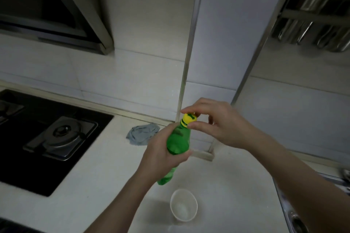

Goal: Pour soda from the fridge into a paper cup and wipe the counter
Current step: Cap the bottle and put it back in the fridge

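A green soda bottle (pixel 178 142) with a yellow cap (pixel 189 118) is held above the white counter (pixel 98 185), tilted slightly to the right. My left hand (pixel 161 151) grips the bottle's body. My right hand (pixel 217 126) pinches the yellow cap between thumb and fingers. A white paper cup (pixel 183 206) stands upright on the counter below the bottle; it looks empty. A crumpled grey cloth (pixel 142 134) lies on the counter near the back wall, left of the bottle.
A black gas hob (pixel 43 134) with a metal burner fills the left of the counter, under a range hood (pixel 56 11). A steel sink edge (pixel 295 212) runs along the right. Metal utensils hang on a rack (pixel 318 21) at upper right.
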The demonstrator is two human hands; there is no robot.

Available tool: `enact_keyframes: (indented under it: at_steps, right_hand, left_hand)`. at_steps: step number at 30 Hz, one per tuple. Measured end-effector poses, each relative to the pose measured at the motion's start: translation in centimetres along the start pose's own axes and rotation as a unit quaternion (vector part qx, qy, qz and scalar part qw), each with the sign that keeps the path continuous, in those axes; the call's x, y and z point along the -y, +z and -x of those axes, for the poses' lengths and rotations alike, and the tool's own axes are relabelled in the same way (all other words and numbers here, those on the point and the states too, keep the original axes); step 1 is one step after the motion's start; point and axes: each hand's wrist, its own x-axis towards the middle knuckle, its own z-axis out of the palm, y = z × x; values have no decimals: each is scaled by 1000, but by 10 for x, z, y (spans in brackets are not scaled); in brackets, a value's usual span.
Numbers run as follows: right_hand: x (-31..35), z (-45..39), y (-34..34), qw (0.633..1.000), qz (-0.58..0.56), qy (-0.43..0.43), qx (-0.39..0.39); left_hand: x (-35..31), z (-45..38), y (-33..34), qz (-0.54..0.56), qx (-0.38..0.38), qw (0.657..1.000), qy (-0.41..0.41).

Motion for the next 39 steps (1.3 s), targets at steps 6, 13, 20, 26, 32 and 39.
enact_keyframes:
  at_steps: [6,13,20,26,32,39]
  right_hand:
    - [5,-11,-34,994,72,13,80]
    - [13,-10,-55,984,83,-20,157]
    - [23,-11,-55,981,156,-10,113]
    - [21,-5,-57,982,154,0,109]
    - [21,8,-72,978,121,-30,168]
    - [24,24,-84,975,153,-32,159]
  left_hand:
    - [-6,-17,-5,13,60,998,10]
    - [-10,-29,-13,60,179,982,12]
    - [-20,-28,-6,106,182,977,23]
    - [-24,-33,-2,104,195,975,23]
    - [-33,-37,-2,125,256,958,10]
    - [-51,-37,10,96,283,954,26]
